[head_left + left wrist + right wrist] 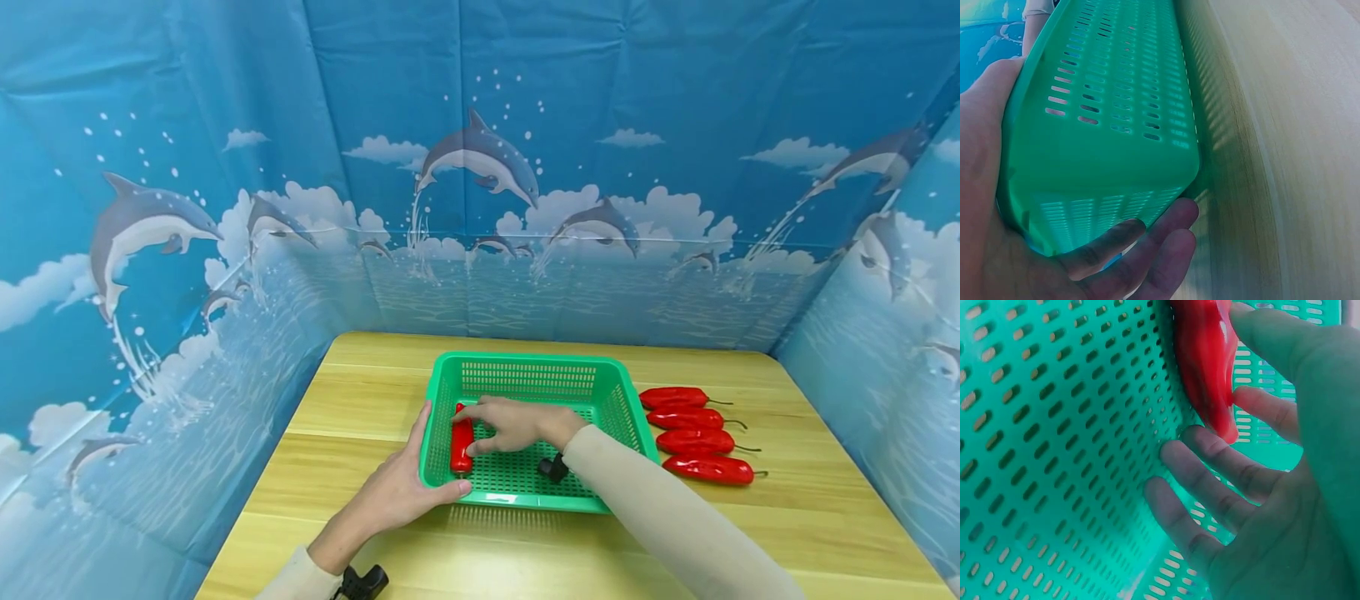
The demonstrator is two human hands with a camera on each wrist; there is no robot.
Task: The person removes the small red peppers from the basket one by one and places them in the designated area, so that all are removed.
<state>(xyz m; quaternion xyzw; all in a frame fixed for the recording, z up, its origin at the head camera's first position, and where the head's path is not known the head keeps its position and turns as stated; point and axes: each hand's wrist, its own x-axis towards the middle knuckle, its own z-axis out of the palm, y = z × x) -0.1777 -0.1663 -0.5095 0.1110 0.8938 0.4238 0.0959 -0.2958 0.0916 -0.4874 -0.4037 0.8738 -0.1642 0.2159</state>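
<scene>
A green plastic basket [528, 500] with slotted walls stands on the table. My left hand [397, 492] grips its front left corner, thumb along the front rim and fingers round the outer side; the left wrist view shows those fingers [1169, 215] spread by the basket's lower edge. One red chili pepper [461, 446] lies inside along the left wall. My right hand [506, 425] is inside the basket. In the right wrist view its thumb and index finger touch one side of the pepper [1207, 369], while its other fingers [1191, 469] stretch out beyond the tip.
Several red chili peppers [693, 442] lie in a row right of the basket, stems pointing right. They rest on the wooden table [330, 467]. A blue dolphin-print curtain [525, 275] stands behind and at both sides.
</scene>
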